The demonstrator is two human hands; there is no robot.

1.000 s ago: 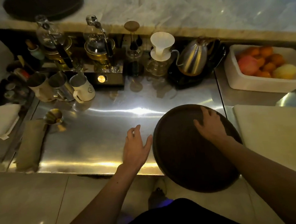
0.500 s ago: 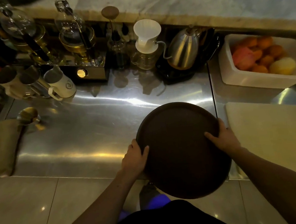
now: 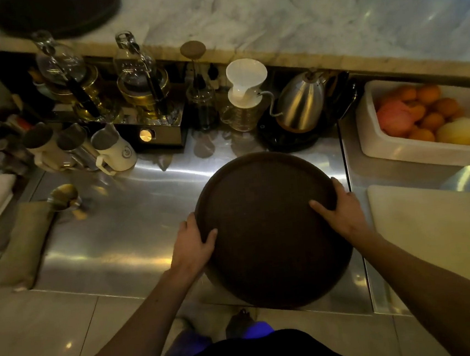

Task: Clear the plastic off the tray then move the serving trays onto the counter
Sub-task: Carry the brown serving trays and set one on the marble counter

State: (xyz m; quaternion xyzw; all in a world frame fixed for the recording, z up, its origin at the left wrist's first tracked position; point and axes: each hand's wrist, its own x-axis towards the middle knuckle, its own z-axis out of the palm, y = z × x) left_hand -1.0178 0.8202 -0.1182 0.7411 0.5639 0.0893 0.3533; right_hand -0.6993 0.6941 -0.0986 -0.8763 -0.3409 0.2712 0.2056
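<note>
A round dark brown serving tray (image 3: 269,249) is held over the front edge of the steel worktop (image 3: 113,241), its near rim past the edge. My left hand (image 3: 194,245) grips its left rim with the thumb on top. My right hand (image 3: 340,210) grips its right rim, thumb lying on the tray's surface. A second dark round tray (image 3: 54,14) lies on the raised marble counter (image 3: 270,22) at the far left. No plastic shows on either tray.
Along the back of the worktop stand glass siphon brewers (image 3: 144,80), metal and white pitchers (image 3: 113,149), a white dripper on a glass server (image 3: 245,93) and a steel kettle (image 3: 301,102). A white tub of fruit (image 3: 423,119) and a pale cutting board (image 3: 439,230) are at right.
Both hands have closed on the tray's rims; a second ago the left hand lay on the worktop and the right on the tray's top. The tray is lifted and moved slightly left.
</note>
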